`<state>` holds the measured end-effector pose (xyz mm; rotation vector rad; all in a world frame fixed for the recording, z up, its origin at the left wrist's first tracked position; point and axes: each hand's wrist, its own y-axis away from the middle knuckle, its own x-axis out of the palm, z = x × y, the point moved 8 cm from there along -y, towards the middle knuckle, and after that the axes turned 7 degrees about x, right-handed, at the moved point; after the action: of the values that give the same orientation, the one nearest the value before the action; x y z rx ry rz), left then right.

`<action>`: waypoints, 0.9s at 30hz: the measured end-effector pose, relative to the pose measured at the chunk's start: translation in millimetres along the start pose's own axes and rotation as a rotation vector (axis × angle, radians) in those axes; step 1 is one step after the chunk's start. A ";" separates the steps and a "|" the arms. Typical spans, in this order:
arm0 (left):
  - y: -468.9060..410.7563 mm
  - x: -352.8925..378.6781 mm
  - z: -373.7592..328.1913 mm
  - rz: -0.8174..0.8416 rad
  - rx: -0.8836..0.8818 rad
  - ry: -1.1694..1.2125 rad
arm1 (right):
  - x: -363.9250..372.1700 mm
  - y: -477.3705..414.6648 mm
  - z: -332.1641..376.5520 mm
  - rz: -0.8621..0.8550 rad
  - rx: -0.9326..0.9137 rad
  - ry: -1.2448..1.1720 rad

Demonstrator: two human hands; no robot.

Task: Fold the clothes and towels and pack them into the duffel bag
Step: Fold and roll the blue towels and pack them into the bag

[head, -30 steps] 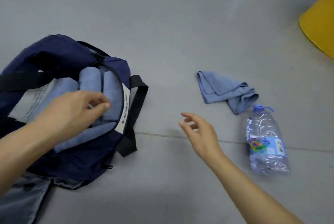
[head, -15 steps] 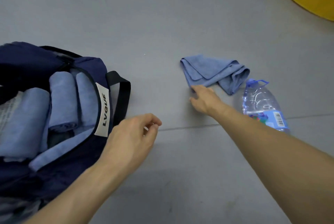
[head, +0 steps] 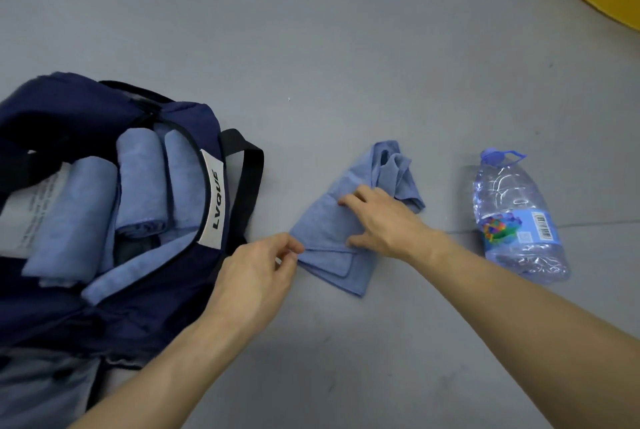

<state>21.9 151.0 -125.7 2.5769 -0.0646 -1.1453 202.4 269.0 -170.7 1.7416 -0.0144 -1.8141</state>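
blue towel (head: 332,221) lies at the duffel bag's (head: 104,318) three o'clock, left hand (head: 256,273) pinching its corner, right hand (head: 384,217) spread flat on it.

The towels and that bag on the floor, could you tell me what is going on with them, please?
A person is packing blue towels into a navy duffel bag. Several rolled towels already sit inside it. The left hand pinches a corner of the loose towel on the floor, and the right hand presses flat on it. A water bottle lies nearby.
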 end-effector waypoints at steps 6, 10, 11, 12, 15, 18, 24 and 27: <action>1.5 8.4 -15.1 -0.032 0.061 -0.013 | 0.3 20.6 -8.3 -0.169 0.085 -0.197; -0.4 13.7 -42.6 -0.020 0.215 -0.074 | -12.7 33.6 9.3 -0.090 0.112 -0.509; 0.8 14.9 -48.7 -0.007 0.228 -0.068 | -15.8 39.7 16.7 -0.077 0.110 -0.611; 2.6 14.3 -54.4 0.002 0.229 -0.068 | -17.4 45.9 22.7 -0.051 0.124 -0.712; 7.7 2.6 -71.3 -0.035 0.259 -0.137 | -25.8 61.3 28.0 0.037 0.206 -0.953; 13.5 -26.4 -92.9 -0.107 0.309 -0.167 | -53.0 76.6 25.0 0.037 0.157 -1.058; 25.6 -102.3 -149.2 -0.102 0.346 -0.102 | -123.3 130.0 39.7 0.010 0.003 -0.900; 46.7 -142.1 -187.1 -0.117 0.465 -0.137 | -164.8 154.2 39.4 -0.050 0.006 -0.871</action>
<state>66.3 181.2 107.6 2.9258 -0.2404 -1.5000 221.2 199.3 46.7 0.8369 -0.3276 -2.4589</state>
